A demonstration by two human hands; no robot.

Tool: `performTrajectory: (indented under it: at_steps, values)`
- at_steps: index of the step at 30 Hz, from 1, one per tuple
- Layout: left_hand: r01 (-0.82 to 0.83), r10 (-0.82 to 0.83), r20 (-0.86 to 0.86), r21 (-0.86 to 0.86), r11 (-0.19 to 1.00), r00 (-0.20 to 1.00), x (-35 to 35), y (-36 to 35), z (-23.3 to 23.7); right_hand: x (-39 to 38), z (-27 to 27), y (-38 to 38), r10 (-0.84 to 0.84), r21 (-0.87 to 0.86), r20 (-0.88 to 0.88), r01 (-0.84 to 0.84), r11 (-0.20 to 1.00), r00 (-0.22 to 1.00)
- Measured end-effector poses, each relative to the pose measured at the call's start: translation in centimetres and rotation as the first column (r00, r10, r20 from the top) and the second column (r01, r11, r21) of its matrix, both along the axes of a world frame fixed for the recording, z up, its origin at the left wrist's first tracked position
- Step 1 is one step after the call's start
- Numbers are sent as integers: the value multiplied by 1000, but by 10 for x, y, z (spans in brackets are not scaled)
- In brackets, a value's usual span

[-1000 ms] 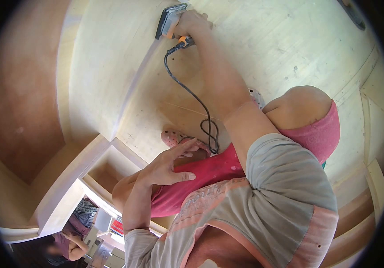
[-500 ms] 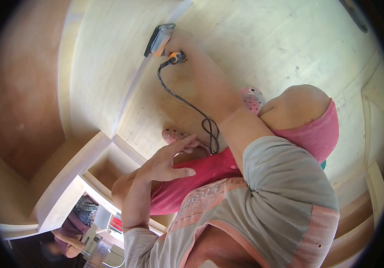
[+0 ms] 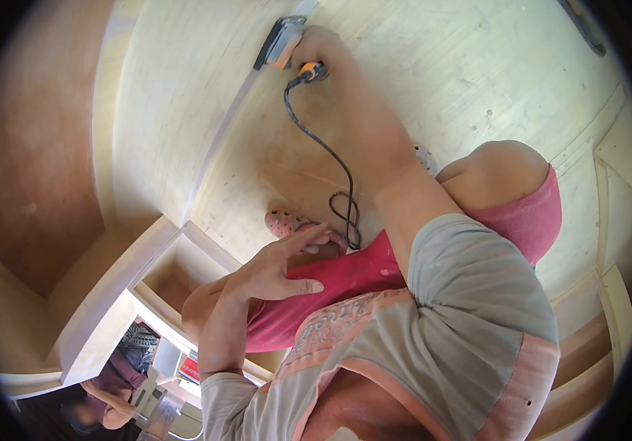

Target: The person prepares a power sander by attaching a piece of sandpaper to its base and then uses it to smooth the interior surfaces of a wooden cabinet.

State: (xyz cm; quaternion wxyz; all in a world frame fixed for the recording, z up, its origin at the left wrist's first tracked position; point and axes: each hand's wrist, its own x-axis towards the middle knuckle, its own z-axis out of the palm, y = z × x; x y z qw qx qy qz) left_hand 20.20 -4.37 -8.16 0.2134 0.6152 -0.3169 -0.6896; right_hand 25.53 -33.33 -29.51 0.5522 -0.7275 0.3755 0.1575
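Orange-and-grey palm sander [image 3: 285, 44] is sitting in your right hand [image 3: 320, 45], fingers wrapping round its body, way out at the end of your stretched arm. It's lying right along the purplish seam [image 3: 229, 121] on the pale wood panel [image 3: 441, 81], with its black pad side facing left; can't tell how hard you're pressing. Black cord [image 3: 320, 144] is running from the orange collar back toward you and looping near your pink clog [image 3: 285, 222]. Your left hand [image 3: 273, 273] is hanging loose over your pink shorts [image 3: 356, 270], fingers slightly curling and thumb standing well apart; can't tell if it's touching the fabric. Just left of that knee, an open wooden compartment [image 3: 160, 303] is showing, and a reddish-brown panel [image 3: 37, 132] is filling the far left. Down in the lower left corner, another person [image 3: 112, 393] is showing, well apart from your hands.
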Motion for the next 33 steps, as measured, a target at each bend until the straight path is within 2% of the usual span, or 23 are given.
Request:
performTrajectory:
  at_steps: [3, 5, 7, 11, 13, 14, 16, 17, 19, 21, 22, 24, 25, 26, 28, 29, 31, 32, 33]
  values:
    - [7, -8, -13, -31, 999, 1000, -1, 0, -4, 11, -10, 25, 9, -9, 21, -8, 1000, 1000]
    - [6, -6, -13, -26, 1000, 1000, 1, -3, -3, 14, -10, 32, -8, 55, 8, 8, 998, 1000]
    - [66, -67, 14, 72, 995, 998, 5, -7, 0, 17, -14, 40, -30, 48, 7, 29, 998, 1000]
    - [56, -59, 41, 67, 996, 997, 9, -8, -3, 16, -18, 24, -25, 96, 42, 21, 995, 999]
    - [112, -119, 101, 80, 991, 988, 11, -11, -6, 7, -10, 4, -92, 9, 76, 91, 996, 993]
    - [102, -110, 101, 83, 991, 989, 12, -14, -8, 2, -10, -6, -82, 13, 76, 81, 997, 994]
    - [39, -45, 41, 128, 991, 998, 18, -22, -13, -1, -10, -24, -179, 172, 21, 173, 970, 984]
    - [30, -37, 48, 137, 990, 998, 22, -20, -21, -5, -8, -32, -172, 181, 26, 164, 970, 985]
    - [-205, 224, -14, 356, 912, 974, 32, -12, -48, -10, 1, -48, -231, 305, 73, 198, 931, 970]
    - [-239, 218, 97, 383, 892, 971, 49, -13, -65, -9, 1, -47, -187, 290, 97, 152, 945, 978]
    - [-208, 174, 117, 465, 861, 978, 60, -23, -72, -4, -6, -42, -169, 250, 64, 148, 957, 984]
    - [-414, 298, 324, 391, 822, 898, 68, -36, -79, 2, -11, -26, -166, 224, 36, 154, 962, 985]
    - [-513, 374, 408, 313, 799, 833, 74, -41, -87, 2, -5, -15, -106, 184, 63, 93, 979, 992]
    - [-496, 355, 412, 313, 810, 839, 85, -47, -100, 4, -1, -5, -52, 140, 84, 40, 989, 995]
    - [-758, 684, 343, 160, 632, 643, 101, -53, -130, 12, -7, 25, -4, 78, 62, -1, 997, 998]
    - [-754, 677, 347, 177, 633, 649, 106, -54, -143, 17, -10, 41, -8, 93, 52, 3, 996, 999]
    - [-922, 912, 169, 179, 344, 374, 111, -63, -158, 29, -15, 60, 65, 122, 2, -65, 990, 998]
    - [-920, 908, 183, 186, 344, 377, 109, -65, -161, 33, -16, 68, 62, 139, 1, -61, 988, 998]
    - [-918, 939, 98, 267, 295, 330, 104, -71, -161, 33, -13, 76, 62, 184, -2, -60, 981, 998]
